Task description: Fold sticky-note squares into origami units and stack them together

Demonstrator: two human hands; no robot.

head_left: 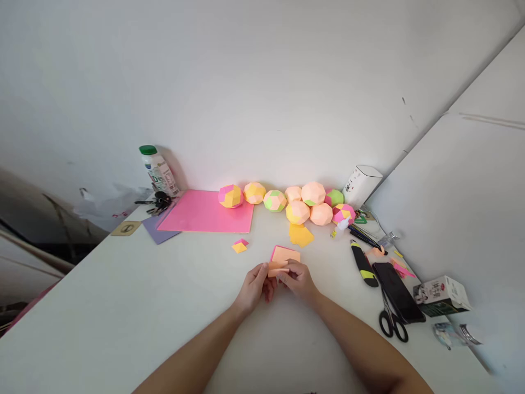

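Observation:
Between my two hands is a small folded piece of peach paper (278, 266). My left hand (255, 285) pinches its left end, thumb on top. At the right end, my right hand (301, 282) grips it between thumb and fingers. Just beyond them lies a stack of peach and pink paper squares (287, 253), partly covered by my right hand. A folded pink and yellow paper piece (240, 245) rests to the left of it. Farther back are several yellow paper squares (301, 235), fanned out.
Several faceted paper balls (314, 193) line the wall, one on a pink board (200, 213). A white bottle (159, 169) and keys (161, 203) stand left. To the right lie a utility knife (363, 264), a phone (397, 291), scissors (392, 320) and a small carton (445, 295).

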